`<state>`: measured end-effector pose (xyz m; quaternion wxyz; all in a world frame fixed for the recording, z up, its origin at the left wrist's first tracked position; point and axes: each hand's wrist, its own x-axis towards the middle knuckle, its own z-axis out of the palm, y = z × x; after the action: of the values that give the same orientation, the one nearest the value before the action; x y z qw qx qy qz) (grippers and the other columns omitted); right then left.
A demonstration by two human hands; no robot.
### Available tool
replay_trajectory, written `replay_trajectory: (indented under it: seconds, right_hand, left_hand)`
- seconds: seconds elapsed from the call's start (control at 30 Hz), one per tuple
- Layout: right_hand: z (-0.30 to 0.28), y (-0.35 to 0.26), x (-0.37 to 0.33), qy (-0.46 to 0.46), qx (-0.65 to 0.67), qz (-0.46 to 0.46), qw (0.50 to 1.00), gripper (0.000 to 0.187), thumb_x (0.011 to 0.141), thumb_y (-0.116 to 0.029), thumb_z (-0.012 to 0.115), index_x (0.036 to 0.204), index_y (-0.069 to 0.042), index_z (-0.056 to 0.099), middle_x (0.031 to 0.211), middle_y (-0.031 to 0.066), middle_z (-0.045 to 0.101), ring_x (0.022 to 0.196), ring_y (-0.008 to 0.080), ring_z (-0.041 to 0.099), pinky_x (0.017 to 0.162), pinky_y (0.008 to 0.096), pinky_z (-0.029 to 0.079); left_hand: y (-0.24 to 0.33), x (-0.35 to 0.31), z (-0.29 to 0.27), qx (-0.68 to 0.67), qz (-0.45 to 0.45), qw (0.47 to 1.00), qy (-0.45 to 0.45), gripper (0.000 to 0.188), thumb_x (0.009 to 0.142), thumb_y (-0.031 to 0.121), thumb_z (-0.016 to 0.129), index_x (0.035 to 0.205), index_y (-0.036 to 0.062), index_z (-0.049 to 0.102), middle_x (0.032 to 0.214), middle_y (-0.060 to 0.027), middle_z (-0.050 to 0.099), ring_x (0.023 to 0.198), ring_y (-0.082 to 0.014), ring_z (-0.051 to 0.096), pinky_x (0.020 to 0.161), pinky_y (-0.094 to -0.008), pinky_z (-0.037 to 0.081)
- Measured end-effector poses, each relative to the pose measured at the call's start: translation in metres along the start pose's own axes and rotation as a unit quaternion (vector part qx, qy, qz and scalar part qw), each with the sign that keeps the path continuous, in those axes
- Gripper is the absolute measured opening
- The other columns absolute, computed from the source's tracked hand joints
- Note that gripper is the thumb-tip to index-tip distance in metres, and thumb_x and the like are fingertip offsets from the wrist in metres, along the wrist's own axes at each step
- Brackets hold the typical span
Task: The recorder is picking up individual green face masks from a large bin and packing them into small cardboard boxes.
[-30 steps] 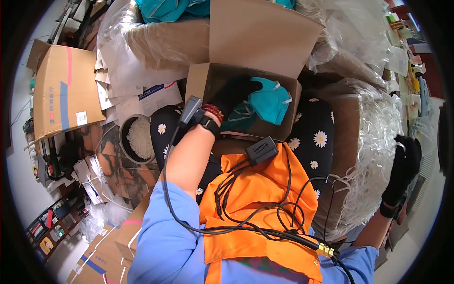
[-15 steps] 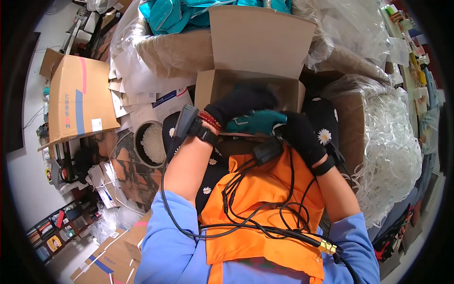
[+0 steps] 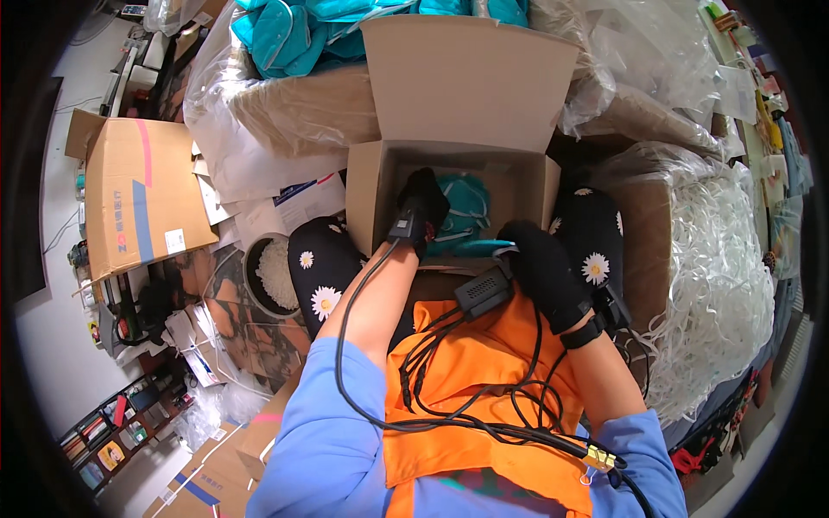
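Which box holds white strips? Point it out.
The rightmost box, alone showing white strips; the middle box and far box show teal masks.

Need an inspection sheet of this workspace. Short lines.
Surface: open brown cardboard box, far flap raised.
Job's things: teal fabric masks with white straps inside; flattened teal mask at the near edge.
Clutter: tangled white strands, right; round grey bowl, left.
Hands: black-gloved left hand at the masks' left side, black-gloved right hand by the flattened mask's right end; both grips unclear.
Cables: thin black cables across orange cloth apron.
Surroundings: tan striped carton, left; heaped teal masks, beyond the box.
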<state>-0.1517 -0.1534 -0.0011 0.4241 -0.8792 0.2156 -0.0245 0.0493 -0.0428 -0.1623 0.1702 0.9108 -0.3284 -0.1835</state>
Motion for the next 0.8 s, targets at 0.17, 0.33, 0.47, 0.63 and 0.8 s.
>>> replay_trajectory:
  seconds: [0.17, 0.33, 0.47, 0.63, 0.8]
  right_hand:
    - [-0.003, 0.001, 0.006, 0.038, 0.030, -0.068, 0.997, 0.027, 0.071, 0.005, 0.063, 0.095, -0.007, 0.065, 0.114, 0.0152, 0.060, 0.097, 0.0325, 0.060, 0.081, 0.0361, 0.048]
    - [-0.021, -0.016, 0.004, 0.085, 0.000, -0.073, 0.994, 0.028, 0.068, 0.005, 0.066, 0.092, -0.009, 0.068, 0.127, 0.0138, 0.055, 0.099, 0.0321, 0.060, 0.083, 0.0341, 0.048]
    - [-0.064, -0.066, -0.001, 0.083, -0.058, -0.056, 0.993, 0.024, 0.070, 0.000, 0.067, 0.091, -0.011, 0.070, 0.121, 0.0139, 0.059, 0.095, 0.0267, 0.062, 0.078, 0.0320, 0.049]
    - [-0.067, -0.076, -0.011, 0.067, 0.028, -0.014, 0.997, 0.017, 0.072, -0.006, 0.067, 0.087, -0.009, 0.071, 0.088, 0.0094, 0.068, 0.071, 0.0203, 0.064, 0.065, 0.0294, 0.047]
    - [-0.068, -0.049, -0.026, 0.173, 0.261, 0.050, 0.948, 0.016, 0.084, -0.011, 0.060, 0.096, -0.004, 0.068, 0.077, 0.0021, 0.065, 0.067, 0.0121, 0.059, 0.061, 0.0258, 0.043]
  left_hand:
    - [0.002, -0.018, -0.034, -0.029, 0.140, 0.983, 0.116, 0.028, 0.078, 0.016, 0.056, 0.103, 0.0060, 0.065, 0.104, -0.0165, 0.065, 0.100, -0.0337, 0.060, 0.088, -0.0401, 0.047]
    - [0.035, -0.029, -0.114, -0.119, 0.130, 0.984, 0.042, 0.028, 0.078, 0.020, 0.061, 0.101, 0.0065, 0.066, 0.102, -0.0152, 0.066, 0.093, -0.0321, 0.062, 0.085, -0.0392, 0.048]
    - [0.043, -0.049, -0.142, -0.299, 0.098, 0.949, 0.028, 0.026, 0.080, 0.014, 0.063, 0.103, 0.0026, 0.066, 0.097, -0.0133, 0.068, 0.090, -0.0251, 0.065, 0.083, -0.0322, 0.049]
    - [0.069, -0.080, -0.173, -0.354, 0.169, 0.920, 0.012, 0.019, 0.081, 0.008, 0.061, 0.098, 0.0036, 0.068, 0.095, -0.0124, 0.069, 0.087, -0.0230, 0.065, 0.081, -0.0312, 0.050]
    - [0.048, -0.094, -0.178, -0.439, 0.107, 0.888, 0.090, 0.020, 0.082, 0.008, 0.058, 0.099, 0.0051, 0.069, 0.095, -0.0125, 0.069, 0.087, -0.0242, 0.066, 0.082, -0.0310, 0.050]
